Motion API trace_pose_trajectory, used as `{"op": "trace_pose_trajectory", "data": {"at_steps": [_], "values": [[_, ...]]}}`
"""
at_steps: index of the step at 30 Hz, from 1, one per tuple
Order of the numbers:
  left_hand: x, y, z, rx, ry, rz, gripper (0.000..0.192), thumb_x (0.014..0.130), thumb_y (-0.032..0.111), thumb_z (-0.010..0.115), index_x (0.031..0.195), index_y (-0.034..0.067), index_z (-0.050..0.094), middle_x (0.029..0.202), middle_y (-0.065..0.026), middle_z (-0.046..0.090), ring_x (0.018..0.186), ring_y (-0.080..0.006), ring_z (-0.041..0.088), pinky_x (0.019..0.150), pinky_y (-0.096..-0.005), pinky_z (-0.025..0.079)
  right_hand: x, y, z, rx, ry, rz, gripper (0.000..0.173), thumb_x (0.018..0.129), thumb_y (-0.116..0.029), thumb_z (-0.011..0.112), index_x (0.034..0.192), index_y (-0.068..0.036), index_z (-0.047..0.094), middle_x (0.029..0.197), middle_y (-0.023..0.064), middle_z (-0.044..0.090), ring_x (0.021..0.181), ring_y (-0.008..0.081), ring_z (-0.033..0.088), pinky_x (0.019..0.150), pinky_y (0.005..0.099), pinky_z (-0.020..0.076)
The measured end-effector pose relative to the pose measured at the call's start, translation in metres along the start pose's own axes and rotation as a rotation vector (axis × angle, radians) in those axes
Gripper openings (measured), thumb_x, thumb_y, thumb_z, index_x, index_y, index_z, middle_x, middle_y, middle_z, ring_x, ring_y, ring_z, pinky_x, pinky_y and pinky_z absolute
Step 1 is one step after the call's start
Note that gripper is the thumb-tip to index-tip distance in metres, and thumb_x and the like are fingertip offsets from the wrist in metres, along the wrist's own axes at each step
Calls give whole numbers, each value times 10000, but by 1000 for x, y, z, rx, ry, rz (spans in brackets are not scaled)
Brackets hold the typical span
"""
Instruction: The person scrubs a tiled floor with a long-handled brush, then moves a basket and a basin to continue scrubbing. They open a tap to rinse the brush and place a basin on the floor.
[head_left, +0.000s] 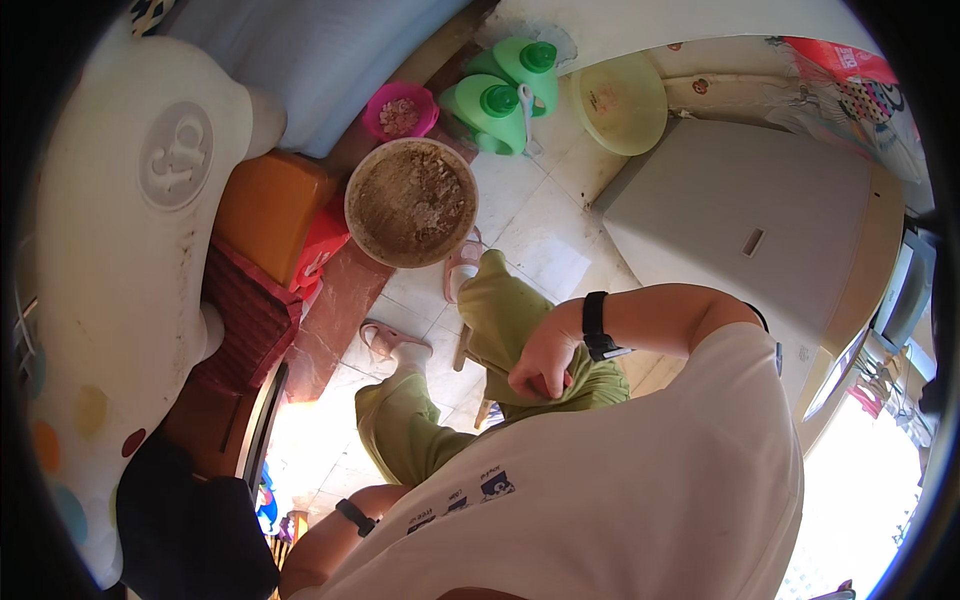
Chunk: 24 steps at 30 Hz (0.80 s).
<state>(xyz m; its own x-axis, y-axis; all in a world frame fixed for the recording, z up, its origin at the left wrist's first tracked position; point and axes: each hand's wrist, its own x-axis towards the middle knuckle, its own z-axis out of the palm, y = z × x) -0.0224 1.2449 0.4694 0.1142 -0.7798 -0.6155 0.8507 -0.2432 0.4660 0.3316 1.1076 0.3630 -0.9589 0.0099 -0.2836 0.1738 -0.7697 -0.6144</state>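
My right hand (544, 361) rests over the right leg of my green trousers (506, 300), its fingers curled in. I see nothing held in it, though the palm is hidden. A black wristband (596, 326) is on that wrist. My left hand is out of view behind my white T-shirt (600, 480); only the left forearm and its black band (356, 517) show. Before my feet stands a round tub (411, 202) of brown, crumbly, soil-like material. Just beyond it is a pink bowl (401, 111) with pale pieces inside.
Two green plastic jugs (499, 97) stand past the tub, a pale handled tool (529, 124) against them. A yellow-green basin (621, 103) leans near a grey-white cabinet-like appliance (739, 202) on the right. At left are an orange box-like object (270, 214) and a large white plastic object (142, 247).
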Motion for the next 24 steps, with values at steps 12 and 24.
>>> {"op": "trace_pose_trajectory", "data": {"at_steps": [12, 24], "values": [[84, -106, -182, 628, 1029, 308, 315, 761, 122, 608, 1070, 157, 664, 954, -98, 661, 880, -305, 627, 775, -418, 503, 14, -34, -144, -123, 525, 127, 339, 799, -85, 583, 1103, -4, 455, 906, 142, 677, 748, 181, 647, 656, 302, 552], [86, -109, -131, 634, 1678, 342, 239, 780, 94, 623, 1011, 59, 674, 949, -149, 659, 873, -342, 625, 752, -394, 500, -27, 77, -113, -145, 1391, -12, 307, 828, -193, 578, 1100, -61, 525, 907, 84, 659, 776, 169, 645, 687, 302, 537]]}}
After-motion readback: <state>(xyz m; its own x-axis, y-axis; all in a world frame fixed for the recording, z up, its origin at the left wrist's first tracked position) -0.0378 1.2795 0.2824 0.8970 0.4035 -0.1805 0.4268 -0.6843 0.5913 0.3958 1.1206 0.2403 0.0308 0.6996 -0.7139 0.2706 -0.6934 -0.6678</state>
